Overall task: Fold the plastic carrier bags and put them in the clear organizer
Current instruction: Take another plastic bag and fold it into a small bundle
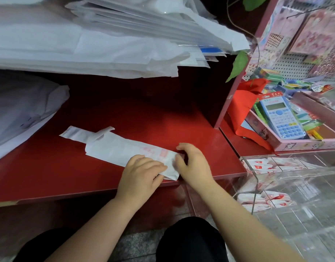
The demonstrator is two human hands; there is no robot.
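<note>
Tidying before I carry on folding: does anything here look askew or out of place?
Only the far end of the long folded white plastic carrier bag on the red shelf: its two handles are uneven, one lying flat, the other curled aside. Nothing looks spilled or damaged.

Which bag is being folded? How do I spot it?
Look at the big red shelf in the middle. A long, narrow white bag with faded red print lies flat on it, with the left hand and right hand at its near end. The other folded bags sit in the clear organizer.
</note>
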